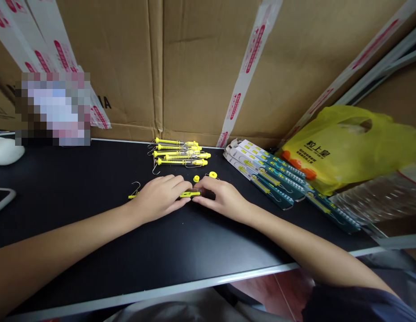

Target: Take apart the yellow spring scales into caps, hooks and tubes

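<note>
Big black surface [94,250] with cardboard boxes [194,67] behind and a yellow bag [349,147] off right. About five packaged sets [268,174], about five finished yellow spring scales [179,154], two loose yellow caps [204,177]. Both hands meet on one yellow scale body [190,194], lying left-right: left hand [161,197] pinches one end, right hand [218,197] the other.

A black table [77,197] fills the frame's lower half — yellow tubes [179,154] at centre, flat boxes [268,176] and a yellow bag [345,143] right.

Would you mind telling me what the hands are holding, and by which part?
Both hands, left hand and right hand, pinch one small yellow tool, each by an end, just above the black table.
</note>
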Demonstrator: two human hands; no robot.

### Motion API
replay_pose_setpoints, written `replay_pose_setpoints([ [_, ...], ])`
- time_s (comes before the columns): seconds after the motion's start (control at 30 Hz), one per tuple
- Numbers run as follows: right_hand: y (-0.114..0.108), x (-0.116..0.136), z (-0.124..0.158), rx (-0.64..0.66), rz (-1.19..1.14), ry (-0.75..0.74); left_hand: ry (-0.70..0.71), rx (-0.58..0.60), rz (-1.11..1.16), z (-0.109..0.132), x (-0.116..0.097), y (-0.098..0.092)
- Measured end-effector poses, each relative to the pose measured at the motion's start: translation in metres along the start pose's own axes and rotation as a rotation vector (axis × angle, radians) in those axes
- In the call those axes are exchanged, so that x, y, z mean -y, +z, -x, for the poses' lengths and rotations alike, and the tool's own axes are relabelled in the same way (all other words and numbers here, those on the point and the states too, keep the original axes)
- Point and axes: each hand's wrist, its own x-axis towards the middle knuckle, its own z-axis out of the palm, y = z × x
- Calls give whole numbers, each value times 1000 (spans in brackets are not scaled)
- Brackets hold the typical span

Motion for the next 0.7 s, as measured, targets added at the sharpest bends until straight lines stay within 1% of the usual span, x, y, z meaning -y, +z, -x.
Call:
replay_pose_setpoints([
  [0.13, -6, -9, -5, -96, -291, 60, -129, -55, 108, 1, 4, 3],
  [0.2, -10, -13, -8, -168, -440, 88, -198, -43, 157, 0, 7, 5],
  [0.27, -12, -15, -10, -227, -543, 98, -237, -20, 190, 0, 9, 7],
  [0.4, -11, -14, -11, -282, -601, 119, -249, 6, 233, -1, 11, 10],
  [0.53, -8, -14, -11, -278, -620, 133, -248, 33, 245, 1, 12, 12],
  [0.7, -7, -17, -11, -278, -643, 154, -236, 36, 184, 2, 11, 12],
])
